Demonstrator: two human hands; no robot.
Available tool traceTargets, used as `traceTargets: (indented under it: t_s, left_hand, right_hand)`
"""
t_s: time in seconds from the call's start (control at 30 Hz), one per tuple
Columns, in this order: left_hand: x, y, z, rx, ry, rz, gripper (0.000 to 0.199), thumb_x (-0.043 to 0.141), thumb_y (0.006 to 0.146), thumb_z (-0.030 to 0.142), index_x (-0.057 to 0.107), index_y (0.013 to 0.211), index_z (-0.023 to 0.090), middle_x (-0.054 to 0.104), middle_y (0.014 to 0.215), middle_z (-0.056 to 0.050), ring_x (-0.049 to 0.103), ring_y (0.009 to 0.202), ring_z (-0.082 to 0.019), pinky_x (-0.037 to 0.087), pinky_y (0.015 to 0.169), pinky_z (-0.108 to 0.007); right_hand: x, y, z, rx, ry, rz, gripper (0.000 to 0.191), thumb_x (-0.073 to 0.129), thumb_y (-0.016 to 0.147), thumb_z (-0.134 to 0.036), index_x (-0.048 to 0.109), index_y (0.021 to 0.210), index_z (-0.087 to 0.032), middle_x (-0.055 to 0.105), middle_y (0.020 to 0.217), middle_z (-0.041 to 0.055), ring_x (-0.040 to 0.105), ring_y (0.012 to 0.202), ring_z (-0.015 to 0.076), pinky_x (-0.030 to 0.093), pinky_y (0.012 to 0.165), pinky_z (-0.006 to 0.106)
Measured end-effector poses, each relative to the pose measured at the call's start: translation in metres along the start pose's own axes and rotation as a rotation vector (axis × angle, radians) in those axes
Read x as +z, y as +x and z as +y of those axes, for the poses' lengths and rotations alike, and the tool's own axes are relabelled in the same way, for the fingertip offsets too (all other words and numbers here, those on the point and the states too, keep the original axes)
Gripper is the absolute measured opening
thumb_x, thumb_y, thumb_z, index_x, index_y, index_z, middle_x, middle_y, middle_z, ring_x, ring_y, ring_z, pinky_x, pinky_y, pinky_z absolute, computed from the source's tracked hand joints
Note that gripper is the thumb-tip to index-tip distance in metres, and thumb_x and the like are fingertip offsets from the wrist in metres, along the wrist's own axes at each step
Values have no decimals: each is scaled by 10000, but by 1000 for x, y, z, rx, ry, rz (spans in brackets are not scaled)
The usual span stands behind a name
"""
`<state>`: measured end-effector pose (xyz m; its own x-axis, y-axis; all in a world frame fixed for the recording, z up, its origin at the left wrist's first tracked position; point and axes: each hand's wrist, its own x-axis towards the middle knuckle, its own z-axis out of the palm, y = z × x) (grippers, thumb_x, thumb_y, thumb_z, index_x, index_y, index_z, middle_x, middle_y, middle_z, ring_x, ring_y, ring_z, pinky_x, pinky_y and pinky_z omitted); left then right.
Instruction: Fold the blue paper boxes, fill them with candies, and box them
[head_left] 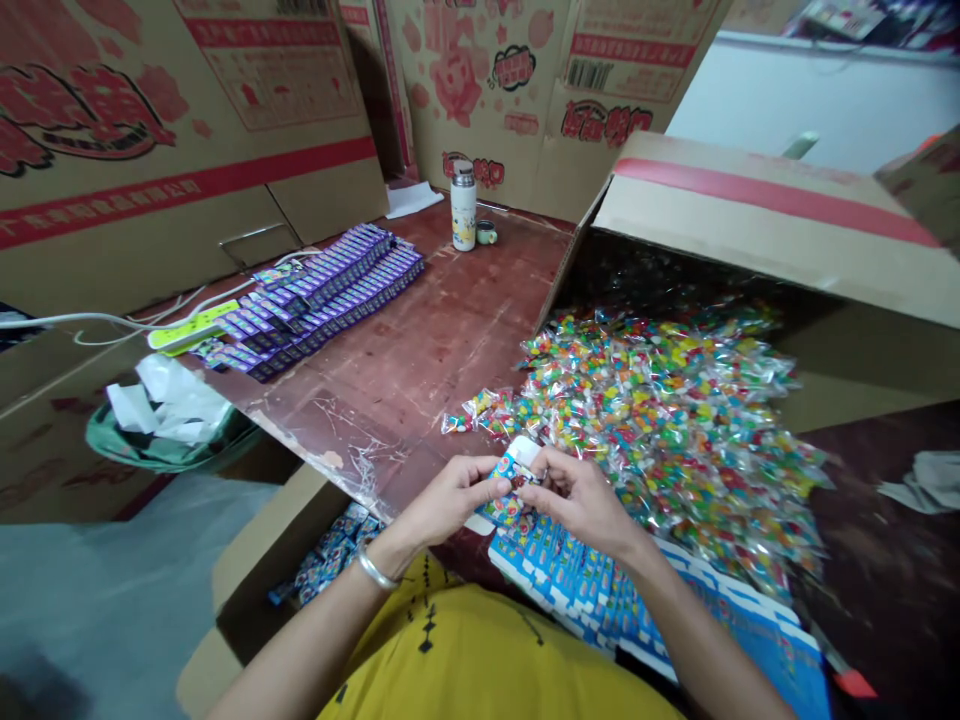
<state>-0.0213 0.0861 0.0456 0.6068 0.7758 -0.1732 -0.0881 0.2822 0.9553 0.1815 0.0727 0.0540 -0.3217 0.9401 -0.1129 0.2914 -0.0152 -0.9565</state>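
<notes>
Your left hand (459,496) pinches a blue candy box (511,469); your right hand (582,497) apparently pinches its other side

Left hand (459,492) and right hand (583,494) pinch side-by-side.

The small box (510,468) is light blue with a white flap and spots of red and white, the flat boxes (585,590) are bright blue edged in white, and the candy packets (660,420) show red, yellow, green, orange, blue and white through clear wrapping. Purple covers the stacked packs (337,285) on the reddish-brown table (442,330), where the white bottle (463,212) carries a yellow and blue pattern beside a pale green cup (487,233). The shirt (480,655) is mustard yellow with black diamonds, the bracelet (375,570) silver, and the tan cartons (300,120) have red bands and print.
</notes>
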Motion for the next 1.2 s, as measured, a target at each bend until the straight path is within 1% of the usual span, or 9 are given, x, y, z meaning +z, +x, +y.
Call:
traceTargets:
  t_s: [0.13,0.3,0.43,0.57,0.63,0.73,0.87,1.0,1.2]
  left_hand:
    - [8,4,-13,57,-55,270,280,661,814,321,689,1008,121,673,908,-54,595,821,-176,462,765,-268]
    - [25,4,-22,189,-89,546,523,705,776,258,526,1267,229,628,858,-6,587,745,-128,469,674,-218]
    - [26,1,-19,189,-6,476,415,682,797,251,568,1194,216,621,942,-20,578,785,-126,470,704,-216]
    - [20,1,-16,151,-8,312,295,695,780,226,579,1046,175,614,908,-18,572,793,-136,469,713,-229]
    - [20,1,-15,146,2,283,274,698,776,208,570,1015,172,601,910,-12,565,786,-126,464,710,-222]
    - [22,2,-15,162,-21,336,305,700,772,196,521,1018,191,577,911,1,568,780,-114,466,697,-212]
    - [24,3,-16,182,-32,444,370,734,736,189,464,987,215,536,914,19,562,744,-94,455,626,-179]
    - [22,-1,-16,156,46,422,338,698,765,174,460,1001,220,561,909,12,594,773,-110,489,678,-209]
    - [18,-8,-10,180,187,387,377,694,768,168,503,1088,224,587,966,-15,614,900,-154,531,787,-267]
  right_hand:
    - [14,3,7,-13,160,296,268,700,792,-351,556,971,-213,597,799,-1,565,689,148,453,592,244]
    - [33,3,14,-70,234,455,274,670,819,-281,566,1068,-230,591,797,-5,572,705,151,469,626,255]
    - [38,3,17,-159,124,501,229,611,857,-261,614,1084,-237,615,900,21,571,773,161,468,691,277]
    - [34,4,21,-172,45,456,56,580,874,-254,619,892,-218,586,808,5,559,728,156,452,666,272]
    - [32,5,20,-183,40,434,80,587,869,-249,599,801,-208,597,888,27,583,827,176,461,729,287]
    - [30,8,16,-191,162,402,53,607,858,-242,583,822,-213,597,1045,52,593,970,203,474,818,317]
    - [28,12,8,-200,314,375,131,660,827,-243,564,915,-233,614,898,18,609,856,178,487,791,309]
    - [21,16,3,-163,332,224,138,692,803,-271,575,770,-207,598,828,8,580,796,163,469,730,276]
    - [8,20,2,38,306,134,157,732,766,-296,627,774,-180,612,772,4,572,737,156,449,697,269]
